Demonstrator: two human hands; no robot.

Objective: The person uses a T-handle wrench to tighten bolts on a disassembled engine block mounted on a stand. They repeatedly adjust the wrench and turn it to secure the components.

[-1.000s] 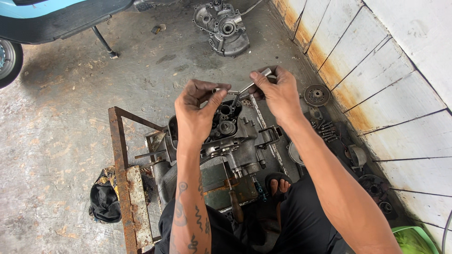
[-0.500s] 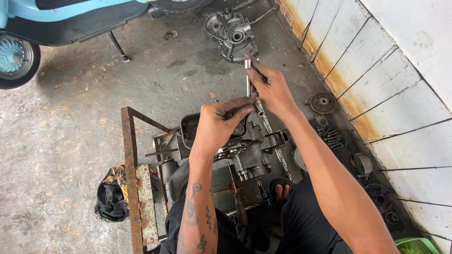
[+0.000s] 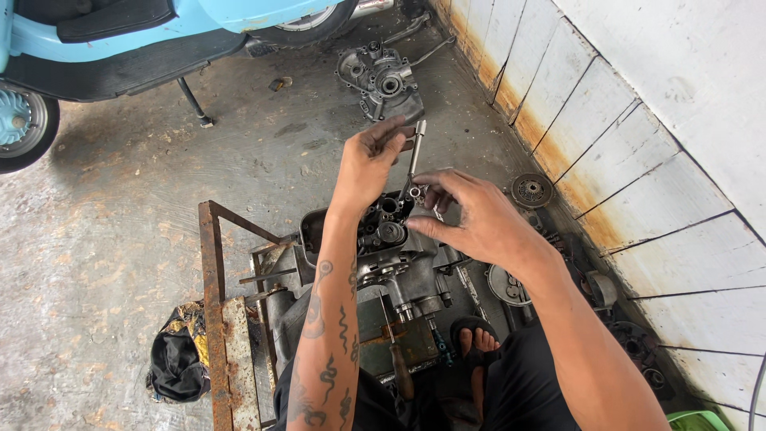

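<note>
Head view: my left hand is raised, forearm upright, pinching the metal rod near its top; my right hand curls fingertips around the rod's lower end, above the engine case.

The lower end of the metal rod disappears behind the fingers of the right hand, and whatever small part sits between those fingertips is too small to tell. The left hand covers the rod's upper grip point. The engine case is partly hidden by both forearms. At 11 o'clock the blue scooter is cut off by the top and left edges. At 4 o'clock a green object, perhaps a tub, is clipped by the bottom edge.
</note>
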